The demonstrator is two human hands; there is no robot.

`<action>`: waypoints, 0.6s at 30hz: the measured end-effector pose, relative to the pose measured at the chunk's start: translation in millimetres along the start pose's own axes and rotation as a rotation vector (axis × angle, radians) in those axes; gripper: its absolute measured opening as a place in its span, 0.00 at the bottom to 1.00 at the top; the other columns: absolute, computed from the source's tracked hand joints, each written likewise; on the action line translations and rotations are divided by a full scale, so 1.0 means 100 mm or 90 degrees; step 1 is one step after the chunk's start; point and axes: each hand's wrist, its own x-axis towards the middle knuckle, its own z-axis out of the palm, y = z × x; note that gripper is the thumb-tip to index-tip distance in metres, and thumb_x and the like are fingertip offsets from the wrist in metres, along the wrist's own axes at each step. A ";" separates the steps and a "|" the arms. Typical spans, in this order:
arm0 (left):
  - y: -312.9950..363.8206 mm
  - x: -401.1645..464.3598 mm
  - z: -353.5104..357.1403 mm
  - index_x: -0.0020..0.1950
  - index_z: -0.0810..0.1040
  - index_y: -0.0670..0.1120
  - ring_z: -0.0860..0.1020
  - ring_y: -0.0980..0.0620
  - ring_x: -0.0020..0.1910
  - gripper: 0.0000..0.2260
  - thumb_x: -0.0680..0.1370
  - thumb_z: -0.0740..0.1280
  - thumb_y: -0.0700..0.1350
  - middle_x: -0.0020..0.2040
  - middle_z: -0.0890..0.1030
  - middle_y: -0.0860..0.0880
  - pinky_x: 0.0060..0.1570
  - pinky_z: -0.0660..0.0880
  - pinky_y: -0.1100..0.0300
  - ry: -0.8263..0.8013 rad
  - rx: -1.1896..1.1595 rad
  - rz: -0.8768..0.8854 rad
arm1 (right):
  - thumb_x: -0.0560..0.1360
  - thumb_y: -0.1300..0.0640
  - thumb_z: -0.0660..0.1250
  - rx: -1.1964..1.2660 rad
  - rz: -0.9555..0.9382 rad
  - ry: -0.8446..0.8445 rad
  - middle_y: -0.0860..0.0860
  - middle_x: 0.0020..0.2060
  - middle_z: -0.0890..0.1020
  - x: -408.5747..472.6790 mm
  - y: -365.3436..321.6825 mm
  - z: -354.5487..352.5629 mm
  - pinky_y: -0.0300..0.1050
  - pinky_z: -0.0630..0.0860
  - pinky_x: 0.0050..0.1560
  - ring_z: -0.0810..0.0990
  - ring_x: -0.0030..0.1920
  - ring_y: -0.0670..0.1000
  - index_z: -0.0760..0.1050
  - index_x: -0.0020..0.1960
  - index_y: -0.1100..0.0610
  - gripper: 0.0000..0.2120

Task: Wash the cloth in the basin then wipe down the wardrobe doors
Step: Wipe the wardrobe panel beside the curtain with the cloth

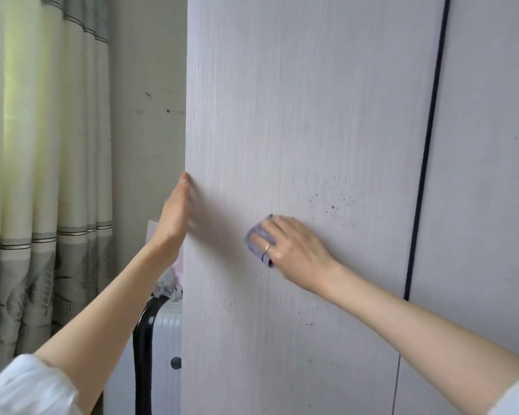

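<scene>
White sleeves at both bottom corners sit closest to the camera, bare forearms running up from them twd the wardrobe. Left hand is on the left edge of the wardrobe door, seen edge-on; thumb up along the corner, fingers hidden behind the edge, so can't tell if they curl round it or lie flat. Right hand is laid flat on the door face, fingers nearly straight and spread a bit, pressing a purple cloth against the panel. Cloth is bunched under the fingers, showing past the fingertips and below the ring finger, which has a thin ring. Cloth sits abt mid-height of the door, nearer its left half.

Door is pale w/ fine vertical grain. Dark specks scattered just above and right of the cloth, a few more lower down on the panel. A dark vertical gap separates this door from the next door to the right.

Left of the wardrobe: a white ribbed suitcase w/ a black handle, something crumpled on top, against a marked wall. Further left, pale curtains w/ grey bands, light coming through.
</scene>
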 end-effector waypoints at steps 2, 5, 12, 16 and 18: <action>-0.08 0.01 -0.02 0.76 0.57 0.55 0.57 0.57 0.74 0.23 0.82 0.49 0.59 0.75 0.59 0.58 0.75 0.52 0.51 -0.010 0.021 0.019 | 0.70 0.62 0.53 -0.026 -0.046 -0.027 0.53 0.38 0.78 -0.11 0.00 0.00 0.45 0.71 0.41 0.74 0.42 0.55 0.80 0.45 0.58 0.17; -0.16 0.04 -0.05 0.77 0.56 0.55 0.57 0.57 0.74 0.24 0.82 0.48 0.59 0.76 0.58 0.58 0.75 0.52 0.52 -0.020 0.040 0.025 | 0.69 0.64 0.52 -0.057 -0.001 0.050 0.54 0.37 0.78 0.19 0.31 -0.11 0.45 0.72 0.36 0.79 0.40 0.57 0.80 0.43 0.60 0.18; -0.22 0.06 -0.08 0.77 0.56 0.54 0.58 0.54 0.74 0.27 0.80 0.48 0.63 0.76 0.60 0.55 0.74 0.53 0.50 -0.044 0.016 -0.008 | 0.55 0.73 0.71 -0.055 0.192 0.140 0.59 0.39 0.78 0.53 0.46 -0.15 0.46 0.73 0.37 0.77 0.41 0.61 0.80 0.45 0.64 0.19; -0.20 -0.03 0.01 0.78 0.47 0.56 0.49 0.57 0.76 0.24 0.82 0.45 0.58 0.77 0.49 0.59 0.73 0.47 0.52 -0.056 0.027 0.011 | 0.71 0.63 0.56 -0.047 -0.043 0.045 0.55 0.40 0.79 -0.08 0.07 0.03 0.47 0.69 0.41 0.75 0.42 0.56 0.80 0.44 0.59 0.13; -0.20 -0.04 0.04 0.77 0.44 0.57 0.46 0.58 0.76 0.22 0.83 0.43 0.55 0.77 0.45 0.60 0.73 0.45 0.52 -0.055 0.040 0.035 | 0.74 0.61 0.57 -0.055 -0.046 0.045 0.54 0.40 0.79 -0.01 0.28 -0.05 0.47 0.70 0.39 0.77 0.41 0.56 0.80 0.44 0.58 0.12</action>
